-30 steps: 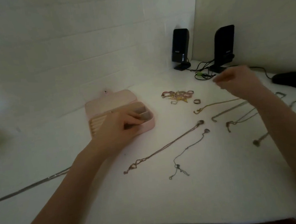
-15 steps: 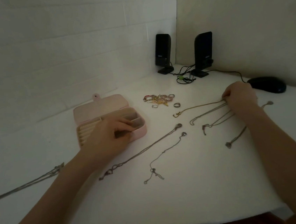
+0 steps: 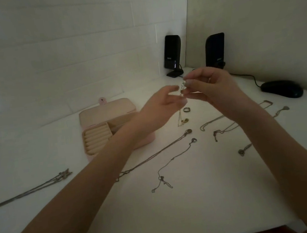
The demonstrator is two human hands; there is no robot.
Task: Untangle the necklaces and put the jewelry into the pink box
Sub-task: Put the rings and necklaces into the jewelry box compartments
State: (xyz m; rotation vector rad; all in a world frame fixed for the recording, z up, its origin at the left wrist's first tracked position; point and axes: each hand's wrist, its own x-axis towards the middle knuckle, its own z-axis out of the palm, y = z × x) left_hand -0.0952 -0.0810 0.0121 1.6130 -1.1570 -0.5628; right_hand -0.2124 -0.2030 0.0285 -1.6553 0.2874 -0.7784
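Pink box (image 3: 108, 109) sat open left of centre, partly under left forearm. Left hand (image 3: 159, 108) hovered above table, fingers loosely spread, fingertips reaching toward small jewelry piece (image 3: 182, 87); contact unclear. Right hand (image 3: 216, 89) pinched that piece, thin chain dangling below. Box lay down-left of it, nearer left hand. Other necklaces (image 3: 171, 152) lay untangled on table, right of box.
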